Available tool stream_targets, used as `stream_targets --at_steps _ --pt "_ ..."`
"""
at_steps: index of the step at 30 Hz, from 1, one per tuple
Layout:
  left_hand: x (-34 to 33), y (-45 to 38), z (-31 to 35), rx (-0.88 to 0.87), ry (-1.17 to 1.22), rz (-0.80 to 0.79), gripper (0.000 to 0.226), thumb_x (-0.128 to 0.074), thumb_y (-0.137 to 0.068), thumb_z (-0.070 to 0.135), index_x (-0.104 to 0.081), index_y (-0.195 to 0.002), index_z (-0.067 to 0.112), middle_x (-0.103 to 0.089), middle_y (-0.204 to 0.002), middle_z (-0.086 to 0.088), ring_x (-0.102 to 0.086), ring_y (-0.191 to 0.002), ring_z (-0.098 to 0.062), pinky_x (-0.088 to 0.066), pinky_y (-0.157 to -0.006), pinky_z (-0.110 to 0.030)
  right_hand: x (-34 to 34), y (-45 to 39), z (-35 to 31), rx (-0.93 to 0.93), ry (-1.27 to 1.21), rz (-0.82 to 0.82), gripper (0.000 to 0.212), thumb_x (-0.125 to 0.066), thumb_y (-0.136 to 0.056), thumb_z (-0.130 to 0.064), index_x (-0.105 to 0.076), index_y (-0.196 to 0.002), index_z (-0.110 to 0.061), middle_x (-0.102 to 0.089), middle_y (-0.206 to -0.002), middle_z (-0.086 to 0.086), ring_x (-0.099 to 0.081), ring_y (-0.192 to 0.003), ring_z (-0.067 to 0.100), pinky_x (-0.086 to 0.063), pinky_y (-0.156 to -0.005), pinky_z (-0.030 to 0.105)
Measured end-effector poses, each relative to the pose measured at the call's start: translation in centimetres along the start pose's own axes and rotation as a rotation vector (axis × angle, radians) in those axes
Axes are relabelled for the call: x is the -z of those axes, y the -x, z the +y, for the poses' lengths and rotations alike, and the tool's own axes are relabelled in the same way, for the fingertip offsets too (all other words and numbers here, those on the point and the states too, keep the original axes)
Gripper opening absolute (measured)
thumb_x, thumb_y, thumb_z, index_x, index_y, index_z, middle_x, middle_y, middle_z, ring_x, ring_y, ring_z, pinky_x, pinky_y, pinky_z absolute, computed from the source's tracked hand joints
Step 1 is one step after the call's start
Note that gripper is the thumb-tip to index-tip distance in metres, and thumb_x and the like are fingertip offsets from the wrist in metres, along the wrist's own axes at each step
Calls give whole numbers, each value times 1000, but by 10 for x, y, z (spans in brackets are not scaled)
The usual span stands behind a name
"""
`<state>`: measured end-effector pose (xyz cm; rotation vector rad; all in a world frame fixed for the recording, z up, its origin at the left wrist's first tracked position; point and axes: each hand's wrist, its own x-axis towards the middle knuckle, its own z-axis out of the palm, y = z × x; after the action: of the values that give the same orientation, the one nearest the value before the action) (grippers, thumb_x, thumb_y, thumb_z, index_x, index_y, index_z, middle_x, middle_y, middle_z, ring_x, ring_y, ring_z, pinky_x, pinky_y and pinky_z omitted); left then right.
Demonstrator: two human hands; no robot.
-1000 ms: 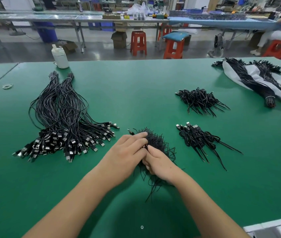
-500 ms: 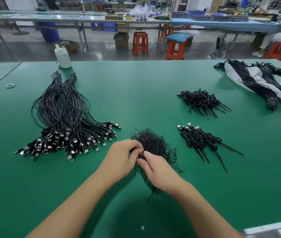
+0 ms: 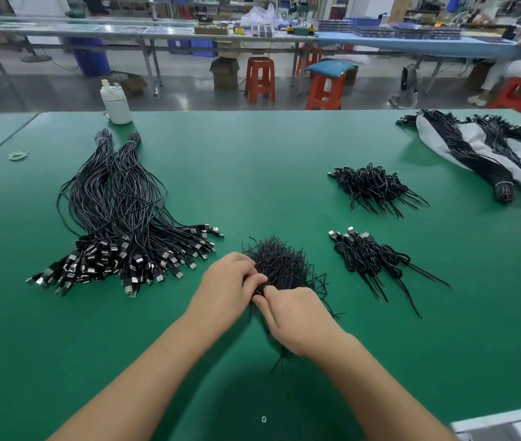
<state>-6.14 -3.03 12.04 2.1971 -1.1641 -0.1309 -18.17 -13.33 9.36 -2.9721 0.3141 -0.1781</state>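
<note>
Black tie pile [image 3: 284, 265] just beyond left hand [image 3: 224, 288] and right hand [image 3: 297, 316], both in a pinch on its strands.

No text, label, brand, number or sign was legible. The wire pile [image 3: 280, 265], cable bundle [image 3: 119, 218], bottle [image 3: 116, 105] and box [image 3: 225, 73] showed no readable marking. Items on the far counter [image 3: 157, 28] were too small to read.

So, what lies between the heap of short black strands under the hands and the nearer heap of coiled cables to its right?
Only bare green table, seen in the head view; strands and coiled cables lie apart.
</note>
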Motion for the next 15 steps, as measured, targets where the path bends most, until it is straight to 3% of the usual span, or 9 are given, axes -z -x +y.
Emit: stream_targets --at_steps 4,8,15 --pt "3 1 0 -31 22 -49 35 -58 -98 36 -80 -85 12 -72 -111 5 -64 -102 -11 -42 -92 -23 -4 -1 3 -8 10 -5 34 -22 -107 -42 -44 -93 -20 -67 -81 5 -64 -71 34 -31 -61 39" --pt "10 0 0 -29 6 -204 19 -64 -94 32 -80 -95 23 -69 -122 8 -60 -113 -5 -39 -102 -23 -9 -2 5 -13 97 17 43 -21 -107 -42 -55 -112 -16 -71 -88 4 -66 -76 32 -28 -61 37" --pt "6 -1 2 114 27 -219 8 -71 -87 22 -77 -89 26 -71 -113 14 -62 -112 -9 -39 -107 -39 -8 -4 7 6 140 -24 42 -24 -107 -42 -56 -107 -16 -71 -88 4 -66 -77 34 -28 -62 37"
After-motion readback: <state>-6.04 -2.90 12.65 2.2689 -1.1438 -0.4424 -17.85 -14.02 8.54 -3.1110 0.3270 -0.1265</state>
